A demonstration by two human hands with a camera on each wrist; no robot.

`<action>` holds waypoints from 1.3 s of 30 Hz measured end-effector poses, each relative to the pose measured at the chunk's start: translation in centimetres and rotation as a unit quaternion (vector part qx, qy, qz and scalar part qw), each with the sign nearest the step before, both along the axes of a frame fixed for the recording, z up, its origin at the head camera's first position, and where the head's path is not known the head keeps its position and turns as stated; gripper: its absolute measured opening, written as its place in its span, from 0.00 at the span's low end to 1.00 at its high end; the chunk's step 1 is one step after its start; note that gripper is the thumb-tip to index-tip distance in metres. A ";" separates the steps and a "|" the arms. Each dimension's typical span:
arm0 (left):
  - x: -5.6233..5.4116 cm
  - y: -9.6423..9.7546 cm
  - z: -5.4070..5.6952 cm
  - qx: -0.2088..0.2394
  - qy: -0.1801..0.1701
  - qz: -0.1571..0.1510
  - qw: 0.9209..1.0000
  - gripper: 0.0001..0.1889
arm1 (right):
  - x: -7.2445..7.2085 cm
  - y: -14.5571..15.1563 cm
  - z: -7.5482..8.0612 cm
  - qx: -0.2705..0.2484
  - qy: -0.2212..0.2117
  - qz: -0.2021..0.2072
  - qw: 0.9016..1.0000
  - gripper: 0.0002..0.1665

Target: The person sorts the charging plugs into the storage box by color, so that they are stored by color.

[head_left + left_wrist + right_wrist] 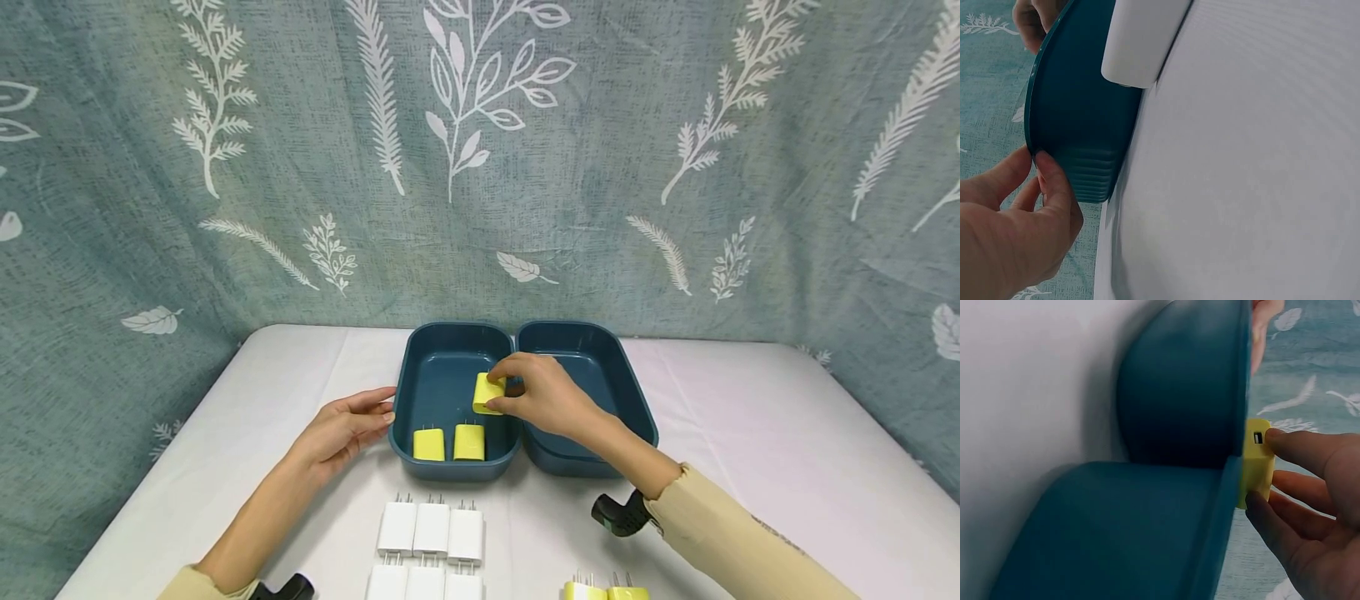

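My right hand pinches a yellow USB charger between thumb and fingers, above the right part of the left blue bin. The charger's USB port shows in the right wrist view, where its body stands above the bin rims. On the floor of that bin, by its near wall, sit two more yellow chargers, one to the left and one to the right. At the bin's left side my left hand pinches the rim between thumb and finger.
A second blue bin stands against the first on its right. Several white chargers lie in rows in front of the left bin. At the bottom edge two yellow chargers are partly cut off. A patterned curtain hangs behind the table.
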State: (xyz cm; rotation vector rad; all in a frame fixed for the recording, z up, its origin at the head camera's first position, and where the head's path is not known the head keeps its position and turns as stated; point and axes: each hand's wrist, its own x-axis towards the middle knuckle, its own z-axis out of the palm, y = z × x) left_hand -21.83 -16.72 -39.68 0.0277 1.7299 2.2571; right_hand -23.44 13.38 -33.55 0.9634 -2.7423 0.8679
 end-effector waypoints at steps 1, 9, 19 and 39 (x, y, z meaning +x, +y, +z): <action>0.0 0.0 0.0 0.000 0.000 -0.001 1.000 0.28 | -0.2 -0.2 -0.1 0.005 -0.002 0.001 1.000 0.20; 0.0 -0.1 0.0 0.000 0.001 -0.001 1.000 0.28 | -1.9 -1.1 -0.9 0.030 0.013 0.009 0.999 0.20; 0.0 -0.1 -0.1 0.000 0.003 0.001 1.000 0.28 | -2.8 -2.2 -1.7 0.050 0.011 0.010 0.999 0.20; -0.1 0.0 -0.2 0.002 0.002 0.002 1.000 0.28 | -2.7 -3.4 -2.5 0.126 0.010 0.000 0.992 0.21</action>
